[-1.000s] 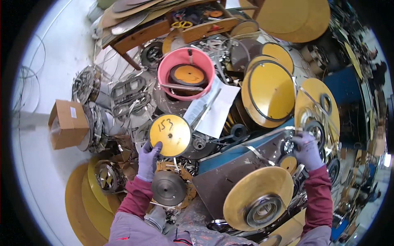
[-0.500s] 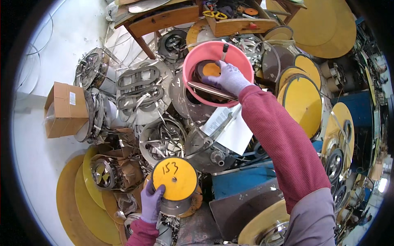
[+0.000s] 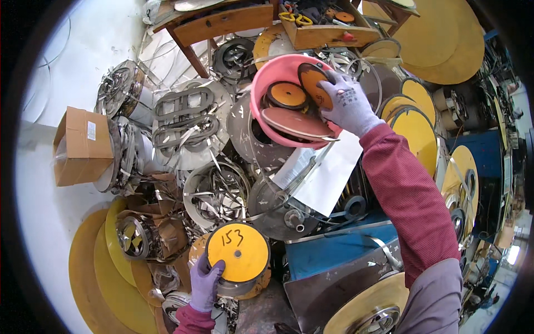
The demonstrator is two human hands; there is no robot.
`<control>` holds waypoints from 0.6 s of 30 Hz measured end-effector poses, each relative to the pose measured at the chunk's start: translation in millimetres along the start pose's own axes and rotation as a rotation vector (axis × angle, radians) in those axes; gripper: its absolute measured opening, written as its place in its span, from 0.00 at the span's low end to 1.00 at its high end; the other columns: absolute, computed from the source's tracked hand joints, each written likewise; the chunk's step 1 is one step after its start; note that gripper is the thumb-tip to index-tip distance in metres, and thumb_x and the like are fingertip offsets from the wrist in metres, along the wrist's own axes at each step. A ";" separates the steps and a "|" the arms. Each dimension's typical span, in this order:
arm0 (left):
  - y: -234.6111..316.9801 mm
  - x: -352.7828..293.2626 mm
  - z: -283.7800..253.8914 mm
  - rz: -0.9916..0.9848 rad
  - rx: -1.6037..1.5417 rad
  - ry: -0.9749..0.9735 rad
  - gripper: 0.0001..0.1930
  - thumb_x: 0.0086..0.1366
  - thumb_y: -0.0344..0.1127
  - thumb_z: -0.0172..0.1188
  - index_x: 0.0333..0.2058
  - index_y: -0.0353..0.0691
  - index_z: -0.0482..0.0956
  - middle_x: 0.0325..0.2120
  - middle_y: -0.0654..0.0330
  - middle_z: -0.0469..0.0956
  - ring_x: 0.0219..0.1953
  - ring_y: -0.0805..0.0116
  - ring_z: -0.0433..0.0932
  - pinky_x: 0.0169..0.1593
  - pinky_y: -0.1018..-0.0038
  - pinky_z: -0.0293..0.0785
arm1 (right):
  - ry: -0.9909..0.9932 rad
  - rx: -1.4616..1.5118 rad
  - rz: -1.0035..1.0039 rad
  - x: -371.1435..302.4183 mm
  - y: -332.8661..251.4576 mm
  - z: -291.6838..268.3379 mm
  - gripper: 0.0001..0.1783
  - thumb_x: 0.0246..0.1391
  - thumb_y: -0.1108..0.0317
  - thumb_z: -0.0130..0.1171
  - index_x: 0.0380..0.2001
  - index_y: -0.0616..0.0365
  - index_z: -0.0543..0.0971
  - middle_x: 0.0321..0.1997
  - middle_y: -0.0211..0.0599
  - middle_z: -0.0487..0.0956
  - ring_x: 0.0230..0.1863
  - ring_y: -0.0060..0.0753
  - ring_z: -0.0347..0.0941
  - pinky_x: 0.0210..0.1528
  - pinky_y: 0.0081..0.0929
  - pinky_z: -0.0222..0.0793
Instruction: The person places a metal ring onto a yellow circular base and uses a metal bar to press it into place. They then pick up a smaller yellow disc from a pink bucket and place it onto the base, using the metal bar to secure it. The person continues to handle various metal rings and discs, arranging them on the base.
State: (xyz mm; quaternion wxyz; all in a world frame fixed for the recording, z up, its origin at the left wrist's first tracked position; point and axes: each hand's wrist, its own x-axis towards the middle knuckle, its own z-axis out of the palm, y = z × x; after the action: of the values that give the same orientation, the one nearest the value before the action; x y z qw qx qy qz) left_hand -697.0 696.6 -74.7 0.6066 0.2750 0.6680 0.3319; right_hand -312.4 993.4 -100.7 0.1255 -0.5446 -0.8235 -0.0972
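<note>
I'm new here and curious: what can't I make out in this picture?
Head view throughout:
Floor of the pink bucket: hidden by the discs inside.
Back of the yellow disc: its face hides it.
Part of the tilted orange disc: behind the right hand.
Wooden table: cut off by the top edge.

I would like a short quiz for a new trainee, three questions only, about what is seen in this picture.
1. Which hand is at the pink bucket?
2. True or false: the cardboard box stands to the right of the bucket.
3. Choose one. The left hand holds: A, the white paper; B, a yellow disc; C, yellow-handled scissors.

Key:
1. The right hand; it holds a tilted orange disc there.
2. False; the box is on the left.
3. B.
</note>
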 end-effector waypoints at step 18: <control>8.9 21.7 15.7 0.063 0.217 -0.030 0.24 0.64 0.39 0.60 0.53 0.28 0.69 0.45 0.57 0.76 0.44 0.72 0.74 0.49 0.76 0.69 | -0.909 0.474 0.055 -208.9 15.4 -69.1 0.13 0.45 0.73 0.52 0.35 0.58 0.81 0.36 0.42 0.81 0.37 0.40 0.78 0.41 0.33 0.74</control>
State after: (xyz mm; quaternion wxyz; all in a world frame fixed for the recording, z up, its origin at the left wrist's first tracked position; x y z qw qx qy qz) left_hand -684.2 720.6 -82.0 0.5725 0.3649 0.6818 0.2724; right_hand -212.8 796.6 -100.0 -0.1226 -0.5100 -0.7796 0.3421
